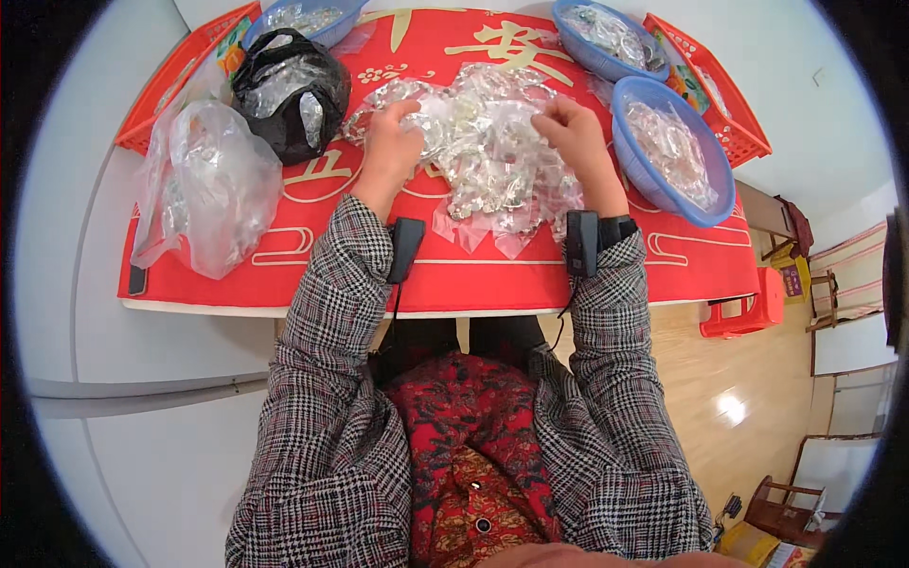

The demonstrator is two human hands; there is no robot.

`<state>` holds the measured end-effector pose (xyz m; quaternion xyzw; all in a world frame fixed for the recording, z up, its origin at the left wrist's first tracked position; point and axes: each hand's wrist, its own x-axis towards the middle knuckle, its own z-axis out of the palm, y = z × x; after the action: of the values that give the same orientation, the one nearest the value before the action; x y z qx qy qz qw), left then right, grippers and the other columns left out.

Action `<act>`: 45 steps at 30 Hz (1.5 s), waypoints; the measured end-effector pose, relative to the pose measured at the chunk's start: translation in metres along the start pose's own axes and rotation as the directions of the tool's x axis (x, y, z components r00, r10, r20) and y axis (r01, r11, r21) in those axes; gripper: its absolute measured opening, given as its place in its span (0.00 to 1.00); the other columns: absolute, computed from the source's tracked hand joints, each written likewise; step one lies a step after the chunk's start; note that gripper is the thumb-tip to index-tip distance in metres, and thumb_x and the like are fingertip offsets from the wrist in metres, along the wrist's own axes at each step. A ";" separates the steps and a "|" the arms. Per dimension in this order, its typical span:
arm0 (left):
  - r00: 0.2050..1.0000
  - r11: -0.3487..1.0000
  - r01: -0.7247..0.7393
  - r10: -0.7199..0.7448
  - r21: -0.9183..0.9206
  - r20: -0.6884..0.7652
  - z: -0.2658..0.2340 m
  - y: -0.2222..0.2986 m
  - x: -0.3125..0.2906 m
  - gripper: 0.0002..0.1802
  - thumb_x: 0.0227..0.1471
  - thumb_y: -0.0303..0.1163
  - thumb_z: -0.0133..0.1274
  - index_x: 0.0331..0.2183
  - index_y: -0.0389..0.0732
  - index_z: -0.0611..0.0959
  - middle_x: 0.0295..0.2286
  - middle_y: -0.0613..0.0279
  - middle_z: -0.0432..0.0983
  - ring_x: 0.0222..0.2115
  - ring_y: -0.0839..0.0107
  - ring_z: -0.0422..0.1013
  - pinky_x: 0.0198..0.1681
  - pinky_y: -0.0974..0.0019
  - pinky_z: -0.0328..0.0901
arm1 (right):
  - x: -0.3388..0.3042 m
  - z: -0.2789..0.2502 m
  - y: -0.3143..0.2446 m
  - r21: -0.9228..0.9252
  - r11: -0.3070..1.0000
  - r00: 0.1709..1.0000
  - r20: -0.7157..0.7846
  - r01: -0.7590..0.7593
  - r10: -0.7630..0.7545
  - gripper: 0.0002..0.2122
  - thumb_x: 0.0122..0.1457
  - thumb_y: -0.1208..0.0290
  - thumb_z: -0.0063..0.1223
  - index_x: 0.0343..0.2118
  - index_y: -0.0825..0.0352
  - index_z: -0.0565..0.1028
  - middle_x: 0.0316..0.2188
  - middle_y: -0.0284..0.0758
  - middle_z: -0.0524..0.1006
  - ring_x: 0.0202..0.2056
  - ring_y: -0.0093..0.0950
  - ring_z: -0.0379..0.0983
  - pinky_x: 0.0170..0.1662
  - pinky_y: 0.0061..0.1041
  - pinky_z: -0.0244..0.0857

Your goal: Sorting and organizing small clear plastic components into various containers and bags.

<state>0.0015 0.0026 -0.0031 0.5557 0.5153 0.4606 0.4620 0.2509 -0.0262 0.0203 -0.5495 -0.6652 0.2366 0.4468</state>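
Observation:
A heap of small clear plastic bags with shiny silvery pieces inside (492, 156) lies in the middle of the table between my hands. At its left side is my left hand (391, 144), with curled fingers and the thumb close to the bags; what these fingers hold, if anything, is hidden. My right hand (578, 142) is at the heap's right side, thumb and fingers pinched at the edge of a small clear bag. Dark box-shaped devices are strapped at both wrists.
A red cloth (369, 275) covers the table. On the left are a white plastic bag (213, 199), a black plastic bag (317, 133), a blue basin (336, 28) and a red basket (156, 109). Two blue basins (715, 194) and another red basket (748, 142) stand right. A red stool (762, 308) is beyond.

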 end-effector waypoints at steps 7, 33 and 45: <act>0.728 0.635 -0.617 0.684 0.464 0.033 0.004 -0.010 0.002 0.14 0.36 0.27 0.51 0.31 0.36 0.77 0.33 0.50 0.72 0.38 0.55 0.66 0.43 0.57 0.60 | -0.005 0.005 -0.015 0.602 0.793 0.994 0.005 -0.092 0.111 0.03 0.52 0.73 0.51 0.25 0.63 0.70 0.19 0.25 0.70 0.20 0.15 0.66 0.23 0.13 0.58; 0.937 0.888 -0.056 0.205 -0.457 0.283 0.016 0.020 -0.025 0.08 0.48 0.28 0.51 0.31 0.34 0.75 0.23 0.70 0.70 0.22 0.84 0.64 0.24 0.79 0.61 | -0.011 0.031 -0.021 0.766 0.626 0.989 0.125 -0.150 0.083 0.07 0.56 0.69 0.46 0.29 0.67 0.72 0.20 0.27 0.70 0.19 0.18 0.67 0.21 0.15 0.60; 0.925 0.904 0.042 0.127 -0.426 0.359 0.016 0.025 -0.028 0.09 0.49 0.32 0.51 0.30 0.35 0.76 0.20 0.71 0.68 0.18 0.84 0.61 0.21 0.80 0.58 | -0.012 0.031 -0.023 0.793 0.581 0.983 0.169 -0.182 0.077 0.08 0.56 0.67 0.46 0.27 0.65 0.71 0.19 0.26 0.69 0.17 0.17 0.65 0.21 0.14 0.60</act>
<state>0.0192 -0.0274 0.0180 0.5309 0.2911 0.4562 0.6522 0.2125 -0.0385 0.0196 -0.3204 -0.4694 0.5750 0.5885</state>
